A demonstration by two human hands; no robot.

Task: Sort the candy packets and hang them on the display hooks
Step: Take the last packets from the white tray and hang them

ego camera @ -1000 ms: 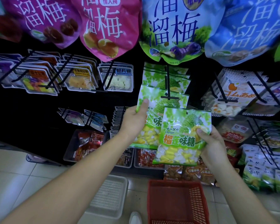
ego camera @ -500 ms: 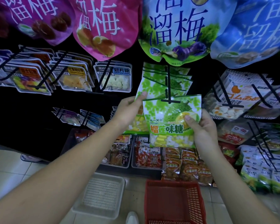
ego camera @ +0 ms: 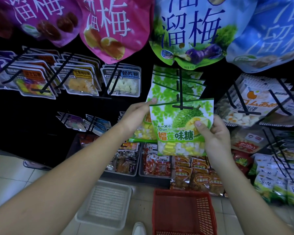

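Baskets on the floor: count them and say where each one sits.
2. A red basket sits on the floor below the right hand; a white basket sits just to its left. Others may lie out of view.

Two hands point(ego camera: 215, 133), four big plum bags point(ego camera: 190, 31) overhead, one red basket point(ego camera: 183, 212), one white tray point(ego camera: 105, 207).

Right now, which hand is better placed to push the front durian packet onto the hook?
Right. The right hand pinches the front durian packet, whose top edge sits at the hook tip. The left hand grips the hanging packets behind.
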